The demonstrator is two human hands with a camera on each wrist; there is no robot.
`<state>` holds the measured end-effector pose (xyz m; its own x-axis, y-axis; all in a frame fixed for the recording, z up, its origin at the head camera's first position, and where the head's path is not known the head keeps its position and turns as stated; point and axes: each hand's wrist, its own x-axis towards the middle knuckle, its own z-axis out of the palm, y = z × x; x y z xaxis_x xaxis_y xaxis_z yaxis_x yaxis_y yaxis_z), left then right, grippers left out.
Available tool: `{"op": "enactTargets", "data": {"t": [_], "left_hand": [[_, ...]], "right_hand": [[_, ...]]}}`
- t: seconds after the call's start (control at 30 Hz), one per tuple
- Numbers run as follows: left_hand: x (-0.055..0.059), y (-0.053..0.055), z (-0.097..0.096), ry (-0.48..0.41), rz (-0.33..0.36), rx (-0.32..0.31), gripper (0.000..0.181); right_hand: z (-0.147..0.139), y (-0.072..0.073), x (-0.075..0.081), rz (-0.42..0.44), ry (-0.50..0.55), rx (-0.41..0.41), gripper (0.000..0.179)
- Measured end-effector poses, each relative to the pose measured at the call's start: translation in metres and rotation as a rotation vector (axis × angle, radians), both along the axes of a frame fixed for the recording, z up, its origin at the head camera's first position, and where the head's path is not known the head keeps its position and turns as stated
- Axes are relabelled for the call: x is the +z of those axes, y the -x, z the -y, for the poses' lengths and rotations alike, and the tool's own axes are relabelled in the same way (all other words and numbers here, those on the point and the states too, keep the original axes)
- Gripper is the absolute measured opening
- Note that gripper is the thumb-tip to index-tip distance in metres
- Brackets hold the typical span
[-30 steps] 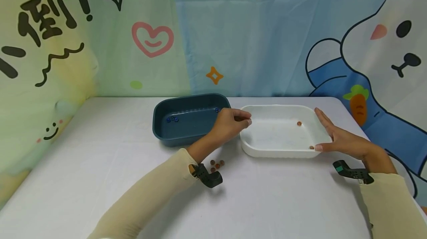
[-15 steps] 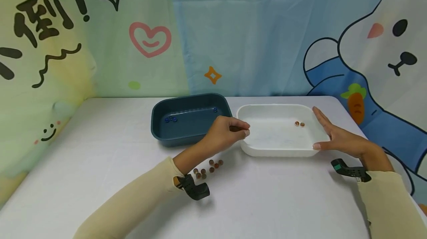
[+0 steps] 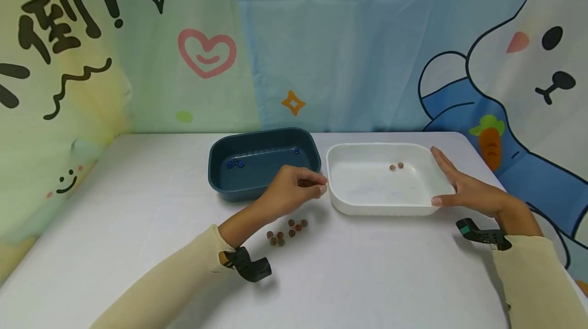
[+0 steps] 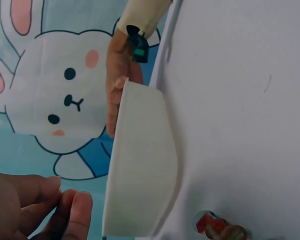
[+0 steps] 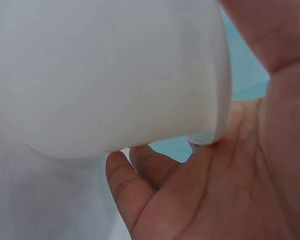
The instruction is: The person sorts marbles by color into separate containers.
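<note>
My left hand (image 3: 298, 186) is beside the left end of the white tray (image 3: 386, 209), fingers loosely curled, thumb near the index finger. In the left wrist view, nothing shows between the fingertips of that left hand (image 4: 45, 207). Two small brownish-orange marbles (image 3: 396, 166) lie inside the white tray, toward its back. My right hand (image 3: 478, 191) holds the tray's right end, thumb at the near corner and fingers along the end wall. From the right wrist, the fingers (image 5: 135, 190) press against the tray's outside.
A dark teal tray (image 3: 229, 188) stands to the left with several blue marbles (image 3: 236, 163) in it. Several brownish and orange marbles (image 3: 281, 235) lie loose on the white tabletop (image 3: 349, 268) in front. A printed curtain (image 3: 340, 64) hangs behind the table.
My left hand has drawn back left from over the white tray's rim. Inside, the two marbles have come together and shifted left. The right hand keeps its hold.
</note>
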<state>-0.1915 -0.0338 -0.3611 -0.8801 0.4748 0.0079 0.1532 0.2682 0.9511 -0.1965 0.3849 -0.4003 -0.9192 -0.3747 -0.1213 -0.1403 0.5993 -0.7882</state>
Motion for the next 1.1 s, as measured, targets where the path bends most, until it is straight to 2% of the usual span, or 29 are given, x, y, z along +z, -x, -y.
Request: {"op": "enactTargets", "data": {"t": [0.4,0.63,0.87,1.1], "left_hand": [[-0.008,-0.002,0.027,0.004,0.045,0.039,0.019],[-0.012,-0.004,0.041,0.026,0.058,0.032,0.022],[-0.019,-0.007,0.052,0.058,0.002,0.012,0.022],[-0.031,-0.012,0.068,0.14,-0.075,-0.006,0.018]], "right_hand": [[-0.001,0.0,-0.001,-0.007,0.014,0.002,0.116],[-0.001,0.001,-0.001,-0.008,0.02,0.004,0.115],[-0.001,0.0,0.0,-0.019,0.012,0.0,0.116],[-0.001,0.002,-0.002,-0.022,0.007,0.013,0.115]]}}
